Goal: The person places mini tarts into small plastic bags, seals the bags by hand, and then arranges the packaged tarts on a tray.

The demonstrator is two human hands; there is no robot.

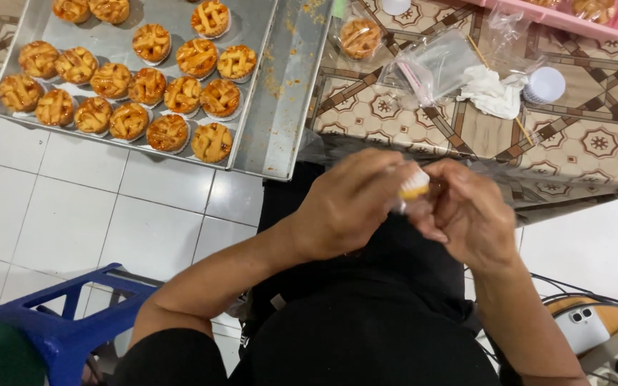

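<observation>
My left hand (348, 204) and my right hand (466, 211) meet over my lap, both closed around one small tart in a white paper cup (415, 184). A thin clear plastic wrap seems to surround the tart, though motion blur hides the details. Up at the left, a metal baking tray (266, 107) carries several golden lattice-topped tarts (168, 132) in rows. One bagged tart (360, 37) lies on the patterned table (595, 143) ahead of my hands.
Clear plastic bags (434, 64), a crumpled white tissue (491, 93) and a stack of white paper cups (545, 84) lie on the table. A pink tray (609, 25) sits at the top right. A blue stool (73, 314) stands lower left; a phone (582, 327) and cables lie lower right.
</observation>
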